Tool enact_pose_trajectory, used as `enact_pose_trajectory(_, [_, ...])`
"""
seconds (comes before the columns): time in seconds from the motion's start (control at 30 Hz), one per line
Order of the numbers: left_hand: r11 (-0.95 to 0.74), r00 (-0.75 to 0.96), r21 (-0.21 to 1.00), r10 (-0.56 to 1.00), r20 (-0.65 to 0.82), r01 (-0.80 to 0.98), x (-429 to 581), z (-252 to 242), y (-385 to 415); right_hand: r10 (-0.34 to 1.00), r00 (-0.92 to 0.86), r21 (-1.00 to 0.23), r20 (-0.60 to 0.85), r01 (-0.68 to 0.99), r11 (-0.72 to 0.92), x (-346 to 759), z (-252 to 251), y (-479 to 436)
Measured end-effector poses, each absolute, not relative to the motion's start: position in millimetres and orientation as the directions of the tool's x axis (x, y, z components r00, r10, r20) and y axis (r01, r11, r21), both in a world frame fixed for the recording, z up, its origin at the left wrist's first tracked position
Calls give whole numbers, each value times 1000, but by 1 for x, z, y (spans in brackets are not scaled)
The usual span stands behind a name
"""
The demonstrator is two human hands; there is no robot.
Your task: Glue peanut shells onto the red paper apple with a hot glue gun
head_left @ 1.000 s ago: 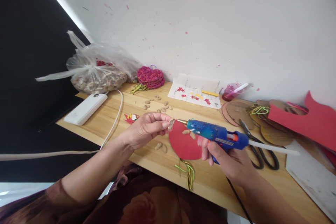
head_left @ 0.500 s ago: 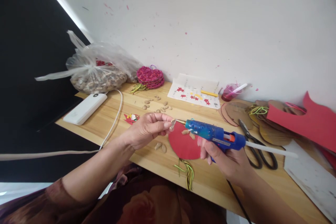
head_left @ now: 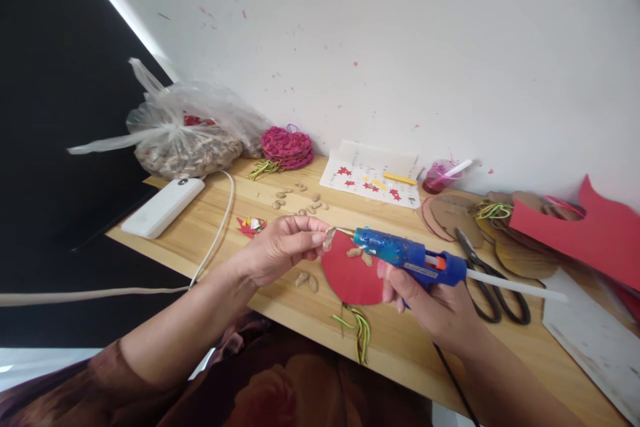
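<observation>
My left hand (head_left: 285, 245) pinches a peanut shell (head_left: 329, 239) between thumb and fingers. In my right hand (head_left: 425, 300) is a blue glue gun (head_left: 395, 250) with a white glue stick poking from its back. Its metal nozzle meets or nearly meets the peanut shell. Beneath the gun lies a round red paper disc (head_left: 350, 280), partly hidden, with a couple of peanut shells (head_left: 361, 255) on it. A yellow-green string tassel (head_left: 361, 333) hangs from its near edge. Two more peanut shells (head_left: 307, 281) lie left of the disc.
Behind are loose peanuts (head_left: 316, 201), a plastic bag of shells (head_left: 185, 150), pink pieces (head_left: 287, 148) and a paper sheet (head_left: 370, 177) with red stars. A white power bank (head_left: 163, 208) sits left. Scissors (head_left: 493, 280), cardboard shapes (head_left: 455, 213) and red paper (head_left: 575, 233) are at right.
</observation>
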State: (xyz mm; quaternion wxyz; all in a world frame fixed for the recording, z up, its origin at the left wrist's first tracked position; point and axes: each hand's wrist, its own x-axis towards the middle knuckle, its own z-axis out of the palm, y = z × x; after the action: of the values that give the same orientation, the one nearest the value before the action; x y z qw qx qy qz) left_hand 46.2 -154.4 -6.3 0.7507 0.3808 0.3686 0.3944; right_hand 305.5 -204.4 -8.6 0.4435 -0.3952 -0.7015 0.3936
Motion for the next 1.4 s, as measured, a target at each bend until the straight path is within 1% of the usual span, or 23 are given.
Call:
enact_pose_trajectory(0.73, [397, 439, 861, 867, -236, -320, 45, -8, -156, 914, -268, -903, 305, 224, 367, 305, -11, -204])
enact_pose_trajectory(0.93, [412, 445, 849, 862, -244, -330, 45, -10, -157, 922, -278, -911, 269, 237, 337, 306, -9, -203])
enact_pose_trajectory(1.0, [420, 444, 840, 861, -248, -344, 45, -11, -156, 933, -244, -916, 266, 237, 323, 304, -8, -203])
enact_pose_trajectory(1.13, [425, 449, 818, 862, -236, -386, 46, -14, -156, 967, -135, -946, 216, 216, 242, 300, -8, -205])
enact_pose_trajectory(1.2, [414, 453, 815, 866, -214, -405, 47, -14, -156, 961, -155, -944, 227, 208, 257, 301, -8, -207])
enact_pose_trajectory(1.27, [399, 449, 812, 872, -194, -426, 49, -13, -156, 940, -225, -927, 258, 217, 306, 303, -9, -209])
enact_pose_trajectory(1.4, [382, 424, 798, 888, -178, -465, 53, -11, -157, 914, -305, -895, 268, 274, 353, 305, -8, -212])
